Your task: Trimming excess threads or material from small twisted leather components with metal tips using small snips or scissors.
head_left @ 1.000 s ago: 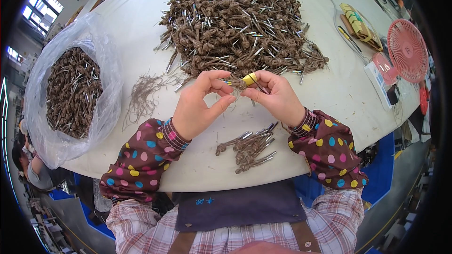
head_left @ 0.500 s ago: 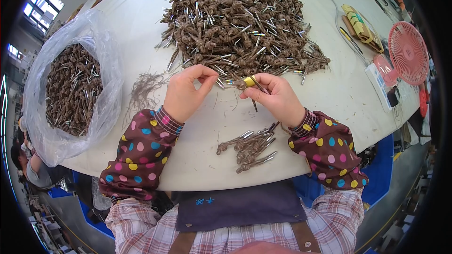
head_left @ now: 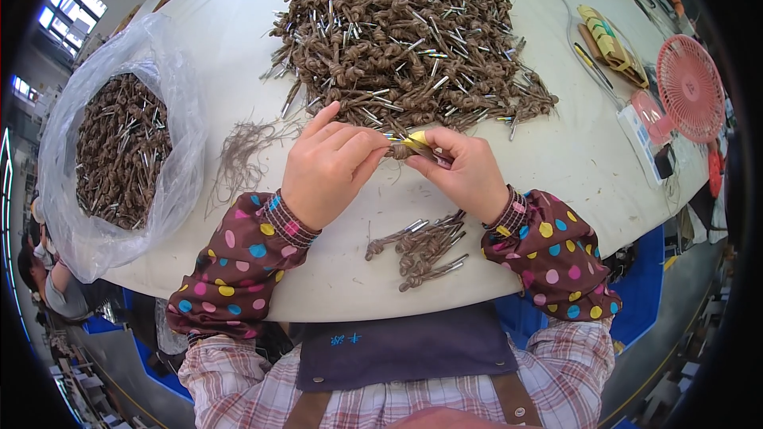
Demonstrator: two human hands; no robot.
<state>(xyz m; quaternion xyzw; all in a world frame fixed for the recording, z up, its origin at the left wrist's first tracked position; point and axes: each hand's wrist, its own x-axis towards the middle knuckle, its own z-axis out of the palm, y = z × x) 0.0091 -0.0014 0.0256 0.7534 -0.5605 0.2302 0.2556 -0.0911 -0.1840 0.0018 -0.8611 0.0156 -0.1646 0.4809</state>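
My left hand (head_left: pixel 330 165) pinches a knotted brown cord (head_left: pixel 397 152) between thumb and fingertips, with the index finger raised. From the other side, my right hand (head_left: pixel 467 171) is closed around a small yellow and dark tool (head_left: pixel 416 141), which looks like thread snips, its tip against the cord. Fingers hide most of the tool and part of the knot. Both hands are over the table at the near edge of a large pile of knotted brown cords (head_left: pixel 397 40) with silvery tips. Nearer me lies a small group of knotted cords (head_left: pixel 425 250).
A clear plastic bag (head_left: pixel 183 159) full of similar cords stands at the left. Loose thread scraps (head_left: pixel 242 155) lie between it and my left hand. On the right are a pink fan (head_left: pixel 687 87), a yellow-wrapped bundle (head_left: pixel 608 44) and a yellow-black pen-like tool (head_left: pixel 592 63).
My left hand has moved right and closed in on the knot, its index finger now raised. The right hand has turned, and the tool's dark prongs now lie nearer the cord.
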